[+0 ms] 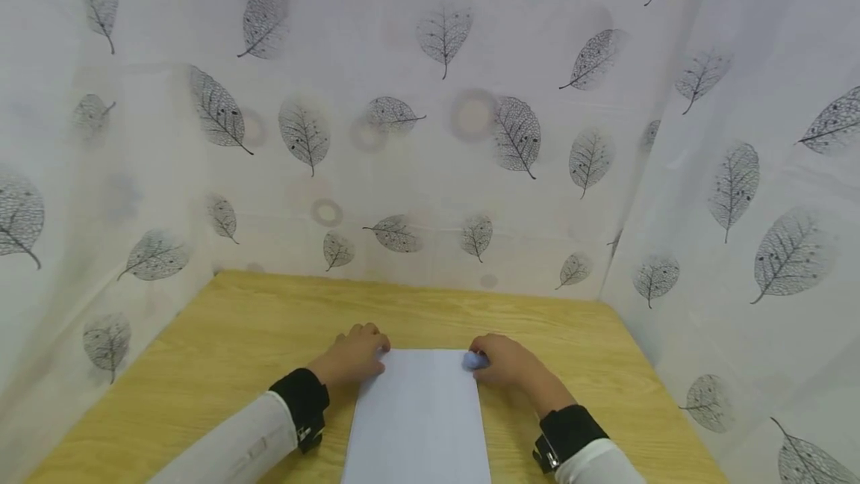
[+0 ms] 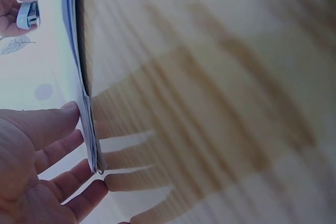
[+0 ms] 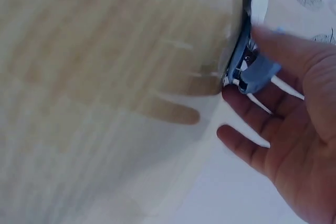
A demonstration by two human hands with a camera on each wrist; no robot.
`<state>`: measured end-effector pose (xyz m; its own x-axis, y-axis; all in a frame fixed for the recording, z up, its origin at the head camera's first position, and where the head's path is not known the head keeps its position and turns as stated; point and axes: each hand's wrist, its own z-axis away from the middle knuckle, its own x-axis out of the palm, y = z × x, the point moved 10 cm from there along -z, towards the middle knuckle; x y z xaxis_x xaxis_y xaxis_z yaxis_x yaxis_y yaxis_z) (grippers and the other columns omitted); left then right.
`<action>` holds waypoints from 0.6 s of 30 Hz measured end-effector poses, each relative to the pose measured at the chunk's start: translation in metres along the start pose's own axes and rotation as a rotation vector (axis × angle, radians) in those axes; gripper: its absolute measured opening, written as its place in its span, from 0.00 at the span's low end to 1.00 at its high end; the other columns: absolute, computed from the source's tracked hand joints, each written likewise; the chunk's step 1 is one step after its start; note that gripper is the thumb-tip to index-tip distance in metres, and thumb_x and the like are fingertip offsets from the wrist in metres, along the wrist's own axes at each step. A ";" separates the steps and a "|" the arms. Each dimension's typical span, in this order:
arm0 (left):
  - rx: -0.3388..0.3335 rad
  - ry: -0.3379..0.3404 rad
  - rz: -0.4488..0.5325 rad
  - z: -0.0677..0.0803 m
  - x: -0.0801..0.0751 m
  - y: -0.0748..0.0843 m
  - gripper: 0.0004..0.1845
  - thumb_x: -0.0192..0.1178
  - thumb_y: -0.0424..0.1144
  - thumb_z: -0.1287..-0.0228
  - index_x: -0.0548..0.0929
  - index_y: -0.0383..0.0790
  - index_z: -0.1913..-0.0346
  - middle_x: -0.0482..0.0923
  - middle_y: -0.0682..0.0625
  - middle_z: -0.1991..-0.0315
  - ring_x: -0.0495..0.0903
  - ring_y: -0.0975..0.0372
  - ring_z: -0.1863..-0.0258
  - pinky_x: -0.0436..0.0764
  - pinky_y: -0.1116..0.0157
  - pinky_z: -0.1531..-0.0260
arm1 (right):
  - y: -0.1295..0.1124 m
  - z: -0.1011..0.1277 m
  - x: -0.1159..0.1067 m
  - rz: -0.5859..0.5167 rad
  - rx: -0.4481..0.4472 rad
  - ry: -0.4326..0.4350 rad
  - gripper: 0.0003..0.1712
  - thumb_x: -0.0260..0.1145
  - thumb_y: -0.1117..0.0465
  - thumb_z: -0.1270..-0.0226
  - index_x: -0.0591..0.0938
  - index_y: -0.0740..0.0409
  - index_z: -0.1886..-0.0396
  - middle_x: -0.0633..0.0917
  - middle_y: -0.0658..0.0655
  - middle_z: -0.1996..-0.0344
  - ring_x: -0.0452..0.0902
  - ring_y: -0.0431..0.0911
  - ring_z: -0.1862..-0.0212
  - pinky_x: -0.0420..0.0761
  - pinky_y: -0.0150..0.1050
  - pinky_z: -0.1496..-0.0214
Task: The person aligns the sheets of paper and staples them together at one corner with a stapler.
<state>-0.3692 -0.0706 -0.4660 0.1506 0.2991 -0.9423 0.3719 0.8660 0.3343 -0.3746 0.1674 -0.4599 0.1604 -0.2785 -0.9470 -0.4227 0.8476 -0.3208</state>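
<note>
A stack of white paper sheets [image 1: 419, 417] lies lengthwise in front of me. At its far left corner my left hand [image 1: 356, 355] holds the edge, the thumb [image 2: 58, 121] against the sheets and curved fingers around the corner. The layered paper edges [image 2: 84, 103] show in the left wrist view. My right hand [image 1: 507, 363] grips a small light blue stapler [image 1: 474, 361] at the far right corner of the stack. In the right wrist view the stapler [image 3: 257, 72] has metal parts showing and sits against the paper edge, between thumb and fingers.
The wood-grain table [image 1: 282, 320] runs back to a white curtain [image 1: 403, 170] printed with dark leaves, which also hangs on the left and right sides. Black bands [image 1: 305, 398] with buckles circle both wrists over white sleeves [image 1: 228, 443].
</note>
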 end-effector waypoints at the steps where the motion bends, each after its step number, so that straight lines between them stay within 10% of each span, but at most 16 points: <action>1: 0.000 -0.002 0.003 0.001 0.000 0.001 0.16 0.69 0.41 0.35 0.85 0.42 0.47 0.76 0.43 0.44 0.72 0.47 0.41 0.72 0.39 0.42 | 0.000 0.002 -0.001 0.028 0.020 0.020 0.18 0.77 0.55 0.41 0.84 0.55 0.54 0.84 0.47 0.62 0.78 0.43 0.58 0.80 0.47 0.51; 10: 0.004 0.003 0.004 -0.001 0.006 -0.004 0.16 0.69 0.43 0.35 0.85 0.44 0.47 0.77 0.44 0.44 0.73 0.48 0.42 0.73 0.40 0.43 | 0.011 0.042 -0.013 -0.008 0.362 0.096 0.15 0.74 0.53 0.41 0.80 0.57 0.68 0.78 0.52 0.76 0.72 0.46 0.74 0.72 0.40 0.73; 18: 0.006 0.012 0.018 -0.002 0.008 -0.010 0.16 0.70 0.44 0.35 0.86 0.45 0.47 0.77 0.46 0.45 0.73 0.49 0.43 0.74 0.43 0.44 | -0.004 0.059 -0.005 -0.088 0.400 0.081 0.24 0.78 0.50 0.43 0.80 0.63 0.59 0.81 0.54 0.72 0.75 0.47 0.71 0.77 0.43 0.71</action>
<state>-0.3738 -0.0757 -0.4772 0.1467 0.3191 -0.9363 0.3745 0.8582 0.3511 -0.3206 0.1917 -0.4529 0.1028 -0.3786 -0.9198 -0.0286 0.9232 -0.3832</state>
